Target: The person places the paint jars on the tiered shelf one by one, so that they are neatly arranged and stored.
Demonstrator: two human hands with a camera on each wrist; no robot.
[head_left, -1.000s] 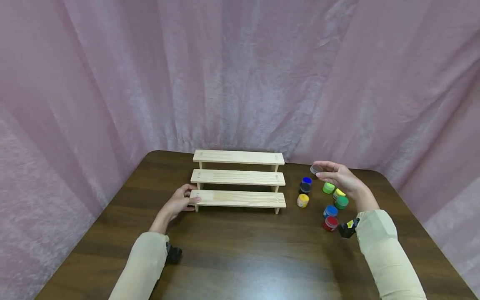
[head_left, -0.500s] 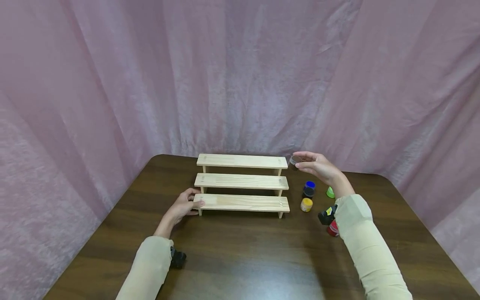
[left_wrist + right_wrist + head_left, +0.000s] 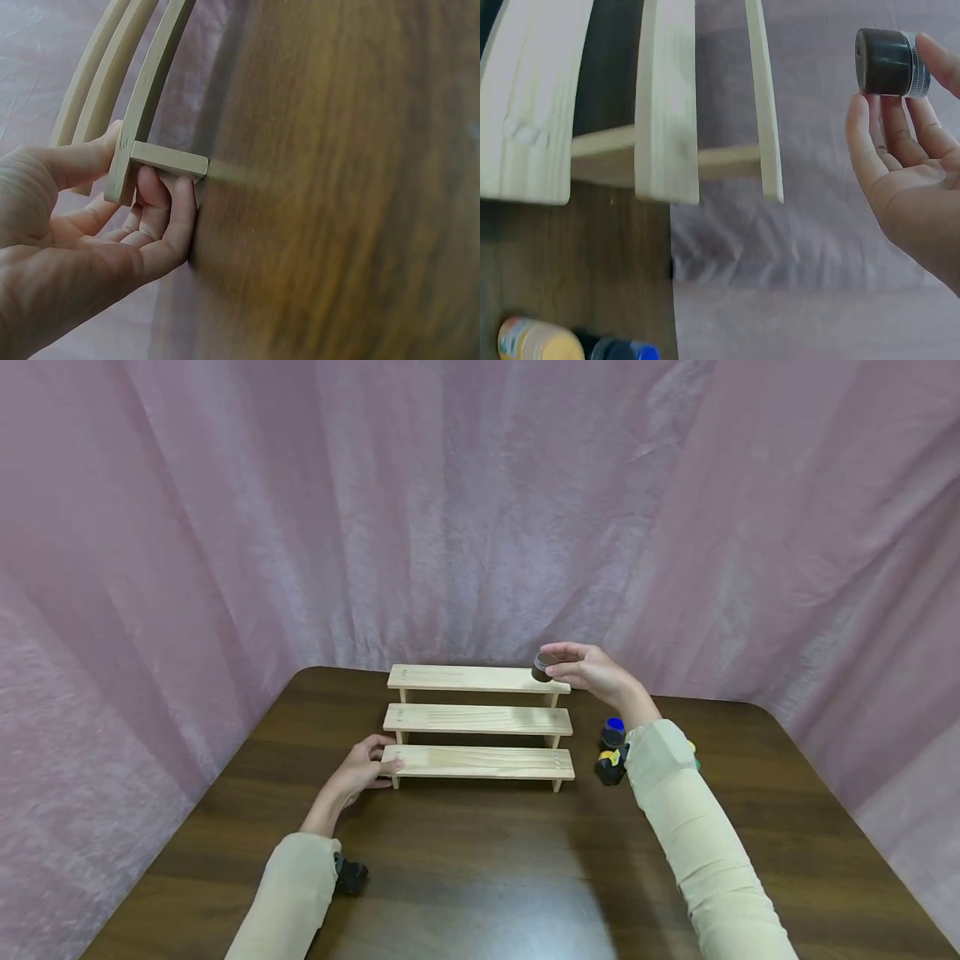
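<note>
A three-tier wooden shelf stand (image 3: pixel 480 718) stands at the back of the table. My left hand (image 3: pixel 356 772) grips the left end of its lowest board. The left wrist view shows the thumb of the left hand (image 3: pixel 82 232) on the board and fingers curled under it against the support. Above the right end of the top board, my right hand (image 3: pixel 596 675) pinches a small dark paint jar (image 3: pixel 543 667) between thumb and fingers. The right wrist view shows the jar (image 3: pixel 885 64) tilted sideways, its clear base by the thumb, held clear of the boards.
Right of the stand sit a blue-lidded jar (image 3: pixel 614 725), a black jar (image 3: pixel 613 349) and a yellow jar (image 3: pixel 551 343). The right sleeve (image 3: pixel 690 810) hides most of the other jars. A pink curtain (image 3: pixel 480 510) hangs behind the table (image 3: pixel 465 868).
My right hand has carried the dark jar leftward from over the jar group to above the top board's right end. The left hand keeps its grip on the lowest board.
</note>
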